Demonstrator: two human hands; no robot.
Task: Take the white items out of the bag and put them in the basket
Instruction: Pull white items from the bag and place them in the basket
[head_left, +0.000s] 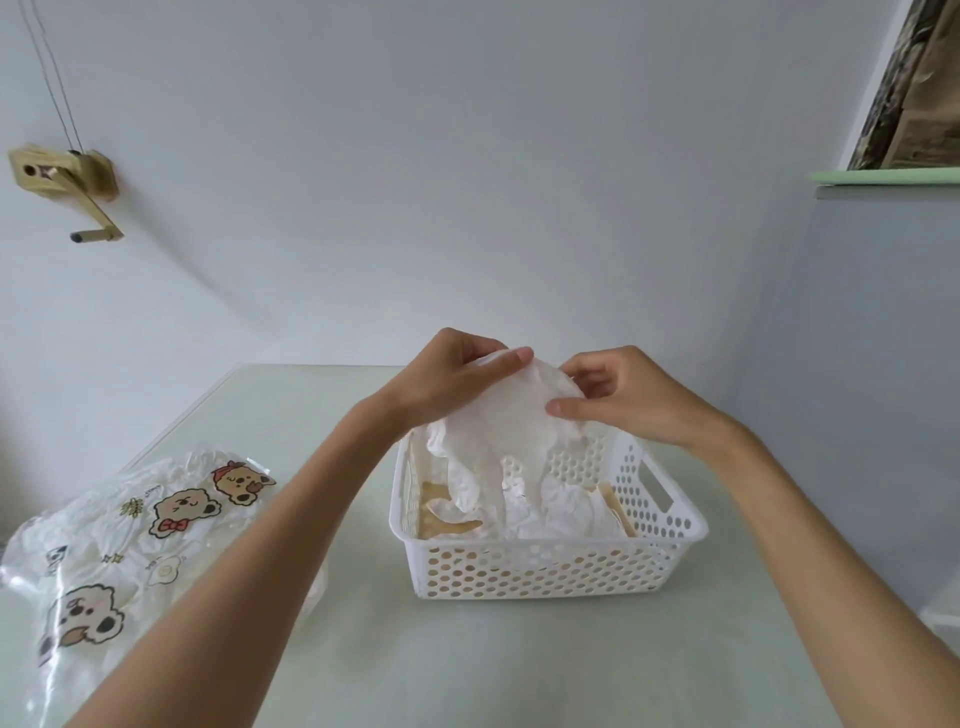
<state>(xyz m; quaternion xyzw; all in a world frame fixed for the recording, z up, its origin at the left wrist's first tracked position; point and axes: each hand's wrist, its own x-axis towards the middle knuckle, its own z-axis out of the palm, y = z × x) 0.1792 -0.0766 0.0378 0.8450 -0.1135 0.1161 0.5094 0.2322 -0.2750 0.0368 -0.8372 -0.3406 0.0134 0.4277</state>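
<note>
Soft even daylight, faint shadows, wide-angle edge distortion, sharp

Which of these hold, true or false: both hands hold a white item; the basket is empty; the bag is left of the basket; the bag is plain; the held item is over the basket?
1. Both hands hold a white item. True: the left hand and right hand pinch one white item between them.
2. The basket is empty. False: the basket already holds crumpled white items.
3. The bag is left of the basket. True: the bag lies on the table to its left.
4. The bag is plain. False: it is clear with cartoon bears printed on it.
5. The held item is over the basket. True.
</note>
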